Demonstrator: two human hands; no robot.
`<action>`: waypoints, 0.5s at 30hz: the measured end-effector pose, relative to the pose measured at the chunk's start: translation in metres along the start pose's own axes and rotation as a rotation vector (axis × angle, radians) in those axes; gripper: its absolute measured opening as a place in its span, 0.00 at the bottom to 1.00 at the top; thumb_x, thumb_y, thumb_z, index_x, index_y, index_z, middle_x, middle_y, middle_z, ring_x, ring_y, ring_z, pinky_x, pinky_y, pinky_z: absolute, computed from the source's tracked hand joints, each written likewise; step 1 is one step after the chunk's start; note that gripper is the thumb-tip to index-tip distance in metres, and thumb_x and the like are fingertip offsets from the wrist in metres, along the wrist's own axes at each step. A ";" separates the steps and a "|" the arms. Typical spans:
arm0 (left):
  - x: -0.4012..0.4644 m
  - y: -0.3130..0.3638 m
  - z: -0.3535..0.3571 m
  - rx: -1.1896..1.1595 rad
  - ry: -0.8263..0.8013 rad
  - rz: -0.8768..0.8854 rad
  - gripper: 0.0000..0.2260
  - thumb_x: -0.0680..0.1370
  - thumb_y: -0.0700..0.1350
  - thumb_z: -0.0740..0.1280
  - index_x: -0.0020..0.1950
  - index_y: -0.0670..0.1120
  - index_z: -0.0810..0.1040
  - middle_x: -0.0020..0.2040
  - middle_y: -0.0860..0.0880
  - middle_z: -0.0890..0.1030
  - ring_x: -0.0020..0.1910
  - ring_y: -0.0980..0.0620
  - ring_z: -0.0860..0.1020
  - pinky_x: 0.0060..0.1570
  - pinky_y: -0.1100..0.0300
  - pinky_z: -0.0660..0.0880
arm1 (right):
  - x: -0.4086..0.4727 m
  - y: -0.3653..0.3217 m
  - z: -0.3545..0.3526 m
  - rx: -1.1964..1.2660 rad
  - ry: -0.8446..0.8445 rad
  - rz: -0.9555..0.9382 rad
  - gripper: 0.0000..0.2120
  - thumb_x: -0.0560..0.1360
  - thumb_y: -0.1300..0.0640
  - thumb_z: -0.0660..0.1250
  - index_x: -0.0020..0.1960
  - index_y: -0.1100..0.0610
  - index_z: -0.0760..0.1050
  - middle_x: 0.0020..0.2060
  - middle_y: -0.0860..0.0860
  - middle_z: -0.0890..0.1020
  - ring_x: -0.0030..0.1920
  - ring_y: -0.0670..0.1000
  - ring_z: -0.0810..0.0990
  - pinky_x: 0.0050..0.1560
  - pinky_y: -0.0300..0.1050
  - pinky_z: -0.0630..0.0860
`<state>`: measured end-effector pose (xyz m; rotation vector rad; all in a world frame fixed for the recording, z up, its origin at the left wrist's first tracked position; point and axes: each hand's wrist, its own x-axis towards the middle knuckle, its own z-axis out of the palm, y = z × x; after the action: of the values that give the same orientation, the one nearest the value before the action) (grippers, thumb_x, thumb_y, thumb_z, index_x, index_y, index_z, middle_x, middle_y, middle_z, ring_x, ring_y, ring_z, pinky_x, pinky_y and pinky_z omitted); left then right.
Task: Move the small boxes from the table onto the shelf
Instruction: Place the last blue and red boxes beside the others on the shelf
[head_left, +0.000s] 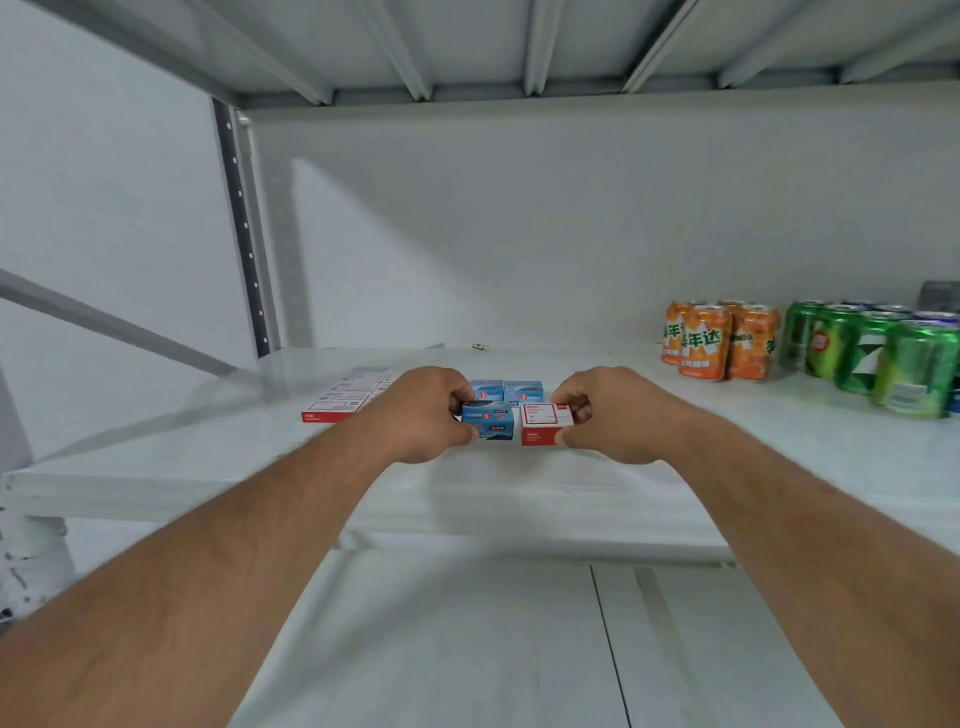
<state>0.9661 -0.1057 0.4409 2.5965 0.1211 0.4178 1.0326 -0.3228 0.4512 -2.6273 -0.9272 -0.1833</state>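
Note:
My left hand (423, 415) grips a small blue box (488, 421) by its left end, just above the white shelf (519, 483). My right hand (602, 415) grips a small red and white box (543, 423) by its right end, right beside the blue one. Two more blue boxes (506, 389) stand on the shelf just behind them. Flat red and white boxes (345, 397) lie on the shelf to the left, partly hidden by my left hand.
Orange soda cans (722, 340) and green soda cans (878, 358) stand at the back right of the shelf. A small object (482, 346) lies by the back wall. A perforated upright post (244, 228) stands at the left. The upper shelf's underside (467, 47) hangs overhead.

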 end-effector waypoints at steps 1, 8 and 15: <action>0.006 -0.001 0.001 0.021 0.000 -0.005 0.17 0.71 0.43 0.75 0.59 0.48 0.78 0.52 0.52 0.83 0.49 0.52 0.82 0.53 0.57 0.78 | 0.007 0.005 0.001 -0.001 -0.002 -0.001 0.15 0.73 0.52 0.75 0.60 0.51 0.81 0.54 0.48 0.83 0.51 0.49 0.82 0.55 0.49 0.81; 0.036 -0.009 0.003 0.100 -0.032 -0.045 0.15 0.72 0.44 0.74 0.58 0.50 0.79 0.54 0.52 0.82 0.51 0.52 0.80 0.51 0.61 0.76 | 0.043 0.017 0.007 0.013 -0.017 -0.001 0.15 0.72 0.53 0.75 0.58 0.52 0.81 0.52 0.48 0.83 0.51 0.50 0.82 0.54 0.49 0.81; 0.054 -0.019 0.007 0.124 -0.064 -0.017 0.18 0.72 0.46 0.74 0.61 0.49 0.79 0.55 0.51 0.80 0.48 0.53 0.79 0.47 0.63 0.73 | 0.067 0.014 0.020 -0.026 -0.038 0.008 0.16 0.72 0.52 0.73 0.59 0.51 0.79 0.52 0.48 0.81 0.50 0.50 0.80 0.52 0.46 0.79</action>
<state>1.0197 -0.0833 0.4404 2.7261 0.1516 0.3303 1.0931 -0.2864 0.4439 -2.6666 -0.9325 -0.1444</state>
